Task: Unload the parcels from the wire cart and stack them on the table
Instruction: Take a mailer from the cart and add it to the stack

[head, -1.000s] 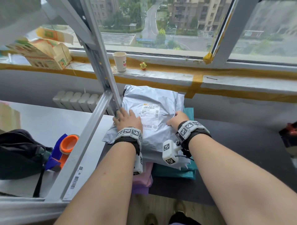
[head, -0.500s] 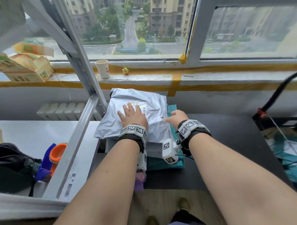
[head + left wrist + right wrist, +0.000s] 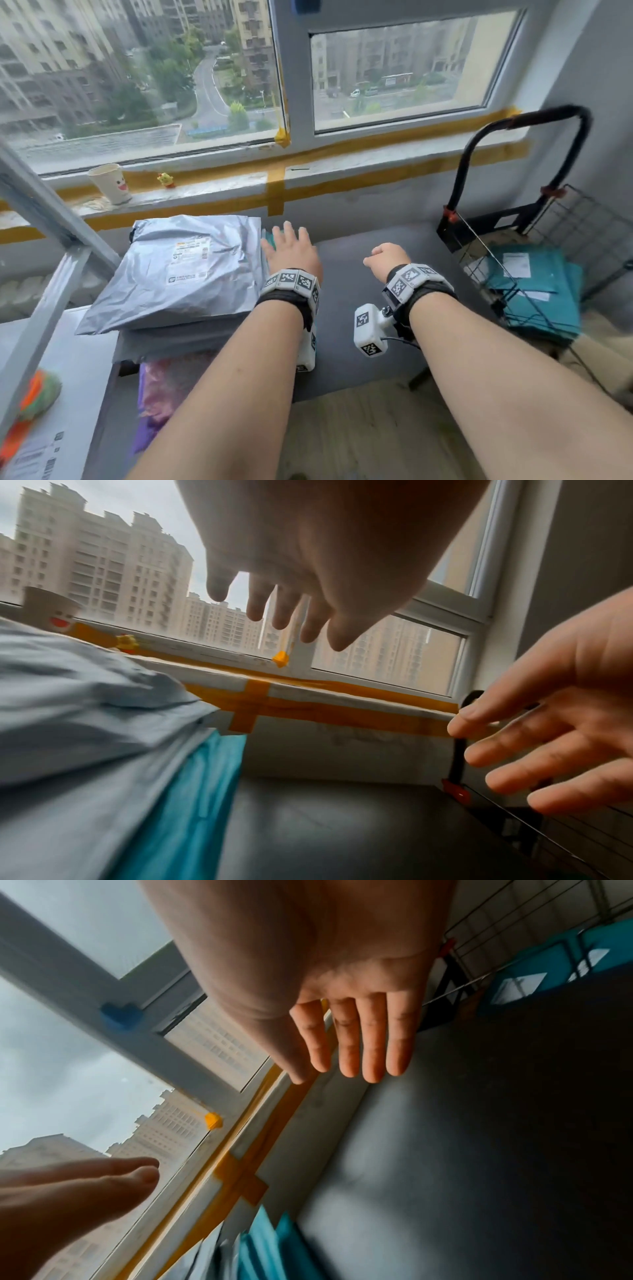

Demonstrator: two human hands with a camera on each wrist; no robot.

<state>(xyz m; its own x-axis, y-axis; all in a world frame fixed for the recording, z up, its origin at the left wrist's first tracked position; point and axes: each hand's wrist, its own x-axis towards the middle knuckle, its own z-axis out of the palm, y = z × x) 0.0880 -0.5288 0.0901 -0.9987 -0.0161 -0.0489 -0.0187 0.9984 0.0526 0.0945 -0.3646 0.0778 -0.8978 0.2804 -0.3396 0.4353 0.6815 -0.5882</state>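
A silver-grey parcel (image 3: 185, 270) with a shipping label tops a stack on the dark table (image 3: 370, 346); teal and pink parcels (image 3: 161, 394) lie beneath it. My left hand (image 3: 291, 248) hovers just right of the stack, fingers straight and empty (image 3: 284, 610). My right hand (image 3: 385, 257) hangs over the bare table with relaxed fingers, holding nothing (image 3: 356, 1053). At the right stands the wire cart (image 3: 579, 240) with its black handle (image 3: 534, 120). Teal parcels (image 3: 534, 294) with white labels lie in the cart.
A grey metal shelf frame (image 3: 51, 240) stands at the left, beside the stack. On the taped windowsill sit a paper cup (image 3: 111, 183) and a small yellow toy (image 3: 165, 180). An orange object (image 3: 37, 394) lies on the white surface at the lower left.
Both hands have lifted off the silver parcel and moved right over the table. The view has swung right, bringing the wire cart into sight.
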